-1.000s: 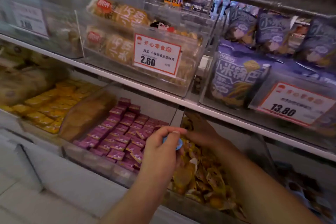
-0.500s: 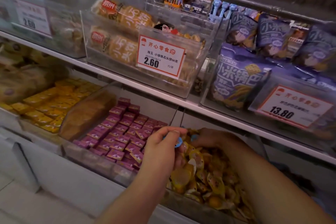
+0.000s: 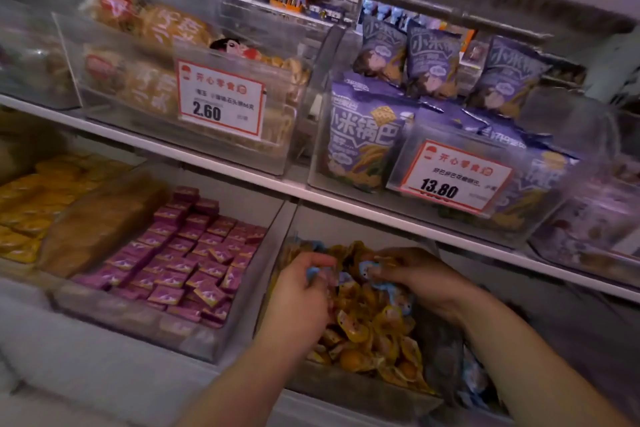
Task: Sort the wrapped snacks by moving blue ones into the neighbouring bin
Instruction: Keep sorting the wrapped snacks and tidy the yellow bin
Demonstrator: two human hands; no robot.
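Observation:
A clear bin on the lower shelf holds a heap of orange wrapped snacks with a few blue wrapped snacks mixed in. My left hand is over the bin's left side, its fingers curled round a blue snack. My right hand reaches in from the right and pinches another blue snack at its fingertips. More blue wrappers lie in the dark bin to the right, below my right forearm.
Left of the orange bin sits a clear bin of purple wrapped squares, then yellow packs. A white shelf edge runs just above the hands, carrying bins of biscuit packs and purple bags with price cards.
The view has shifted left and closer. My left hand has moved right into the orange bin, still holding its blue snack. My right hand has come forward and now pinches a blue snack.

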